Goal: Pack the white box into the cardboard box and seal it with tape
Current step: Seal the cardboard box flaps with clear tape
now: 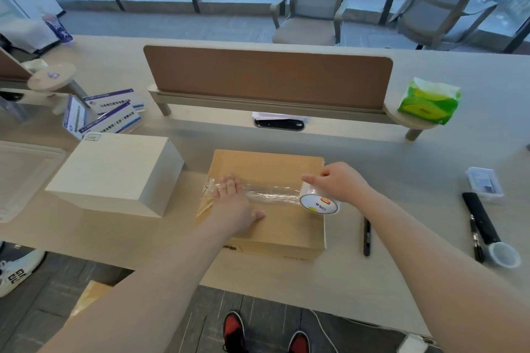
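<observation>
In the middle of the frame, the cardboard box (282,235) sits shut on the table (415,169), with its near side close to the table's front edge. The left hand (235,205) lies flat on the left end of a clear tape strip (271,194). Its fingers (229,184) are straight and close together, with the thumb out to the side. The right hand (341,183) curls its fingers round the tape roll (319,203), right at the box's right edge.

The white box (114,172) stands at the left of the frame, just beside the cardboard box and outside it. If that is the one to pack, I think taping now would shut it out.

The strip looks crinkly. A sideways pull could make it go crooked, and lifting the left hand could let the end peel up. A black pen (366,235) lies near the box's right side, but the gap looks wide enough for the roll to go down that side.
</observation>
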Available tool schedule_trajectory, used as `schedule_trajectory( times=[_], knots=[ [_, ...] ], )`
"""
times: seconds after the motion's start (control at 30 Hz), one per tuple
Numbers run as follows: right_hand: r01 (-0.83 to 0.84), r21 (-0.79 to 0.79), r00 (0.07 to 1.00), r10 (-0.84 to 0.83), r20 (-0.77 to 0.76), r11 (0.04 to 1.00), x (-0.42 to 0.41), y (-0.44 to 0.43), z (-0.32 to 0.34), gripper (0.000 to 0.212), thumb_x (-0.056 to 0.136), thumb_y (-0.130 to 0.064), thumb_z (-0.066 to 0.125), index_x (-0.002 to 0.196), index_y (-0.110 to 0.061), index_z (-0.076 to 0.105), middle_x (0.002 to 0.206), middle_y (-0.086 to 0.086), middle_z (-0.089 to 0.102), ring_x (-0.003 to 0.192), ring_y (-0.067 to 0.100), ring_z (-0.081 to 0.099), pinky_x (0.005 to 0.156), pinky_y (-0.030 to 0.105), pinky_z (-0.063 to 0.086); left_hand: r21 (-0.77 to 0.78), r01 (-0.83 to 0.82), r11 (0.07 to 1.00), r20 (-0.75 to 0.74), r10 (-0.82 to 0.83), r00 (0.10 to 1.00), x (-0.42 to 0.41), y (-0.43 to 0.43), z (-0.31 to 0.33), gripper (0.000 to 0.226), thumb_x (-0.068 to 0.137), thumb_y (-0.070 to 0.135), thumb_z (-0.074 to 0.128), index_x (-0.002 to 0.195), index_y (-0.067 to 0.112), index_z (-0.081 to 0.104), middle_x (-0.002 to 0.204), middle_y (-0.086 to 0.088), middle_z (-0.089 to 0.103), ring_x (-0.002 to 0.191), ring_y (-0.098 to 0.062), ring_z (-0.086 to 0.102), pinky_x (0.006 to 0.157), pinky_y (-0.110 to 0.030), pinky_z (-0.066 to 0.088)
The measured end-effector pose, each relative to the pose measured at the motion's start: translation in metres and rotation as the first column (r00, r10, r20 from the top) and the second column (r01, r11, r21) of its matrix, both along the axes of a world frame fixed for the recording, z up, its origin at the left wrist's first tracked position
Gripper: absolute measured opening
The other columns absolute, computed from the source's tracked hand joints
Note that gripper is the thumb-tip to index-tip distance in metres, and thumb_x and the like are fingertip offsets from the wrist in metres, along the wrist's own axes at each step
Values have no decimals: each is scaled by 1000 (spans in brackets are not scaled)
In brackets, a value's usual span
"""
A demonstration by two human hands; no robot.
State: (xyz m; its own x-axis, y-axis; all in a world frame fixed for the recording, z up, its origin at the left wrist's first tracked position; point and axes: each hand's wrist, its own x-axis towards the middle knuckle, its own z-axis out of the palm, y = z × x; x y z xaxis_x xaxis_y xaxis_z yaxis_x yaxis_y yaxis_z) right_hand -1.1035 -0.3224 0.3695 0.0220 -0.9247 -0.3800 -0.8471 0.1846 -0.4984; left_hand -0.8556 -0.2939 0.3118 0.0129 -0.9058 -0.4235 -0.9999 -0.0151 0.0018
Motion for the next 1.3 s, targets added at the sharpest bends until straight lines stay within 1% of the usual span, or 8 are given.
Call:
schedule_trajectory(
  times=[0.17, 0.43, 0.6, 0.77, 0.9, 1.03, 1.17, 1.3],
  knots=[
    [84, -60, 990, -77, 115, 995, 2, -3, -13, 62, 85, -58, 66, 56, -16, 31, 49, 0, 31, 42, 17, 33, 50, 31, 25, -32, 17, 999, -180, -23, 983, -17, 11, -11, 125, 75, 81, 51, 155, 7, -12, 163, -14, -16, 150, -30, -17, 121, -49, -3],
    [-81, -50, 905, 52, -423, 996, 1, -6, -2, 53, 82, -71, 58, 69, -19, 55, 70, -2, 60, 65, 19, 61, 54, 27, 44, -14, 7, 1000, -168, -9, 986, -14, 15, -18, 135, 65, 93, 40, 153, 10, -20, 160, -9, -28, 148, -26, -25, 121, -48, -7],
    [-24, -5, 875, 19, -484, 1000, 1, -2, -10, 57, 80, -75, 57, 70, -19, 52, 69, -2, 59, 62, 19, 59, 56, 24, 41, 25, -18, 1000, -120, 21, 993, -22, 13, -16, 133, 67, 94, 36, 153, 9, -21, 159, -12, -29, 147, -28, -26, 121, -51, -8],
    [-27, 12, 843, 30, -537, 1000, 2, -7, -14, 48, 83, -70, 59, 80, -22, 58, 70, -4, 54, 75, 22, 59, 77, 30, 39, -27, 34, 999, -79, -36, 996, -46, 9, -9, 124, 72, 90, 37, 156, 9, -6, 161, -16, -22, 148, -32, -22, 120, -54, -5],
    [-67, 33, 798, 74, -599, 997, 1, -9, -12, 46, 86, -68, 57, 91, -22, 57, 81, -4, 58, 90, 23, 64, 88, 35, 35, -9, 35, 999, -122, -36, 992, -54, 14, -17, 124, 66, 96, 24, 155, 19, -17, 160, -7, -29, 147, -27, -27, 116, -62, -7],
    [-118, 24, 732, 104, -673, 993, 7, -4, -14, 37, 91, -59, 56, 88, -23, 58, 80, -4, 58, 78, 21, 55, 80, 34, 30, -38, 26, 999, -87, -29, 996, -59, 17, -21, 119, 64, 98, 11, 152, 26, -24, 158, -9, -31, 145, -32, -30, 113, -66, -8],
    [-66, 40, 866, 77, -494, 997, -9, -7, -19, 49, 88, -68, 51, 80, -20, 52, 76, -3, 56, 81, 23, 59, 88, 37, 40, 2, 26, 1000, -46, -26, 999, -64, 13, -18, 118, 67, 96, 12, 153, 23, -21, 159, -12, -29, 146, -34, -27, 112, -68, -7],
    [-18, 59, 981, 29, -193, 998, -40, -13, -18, 60, 87, -70, 51, 68, -13, 54, 67, -1, 58, 67, 19, 58, 58, 29, 40, -30, 87, 996, -8, -87, 996, -73, 11, -9, 105, 83, 82, 26, 156, 17, -11, 161, -13, -21, 149, -31, -19, 117, -60, -6]
  ],
)
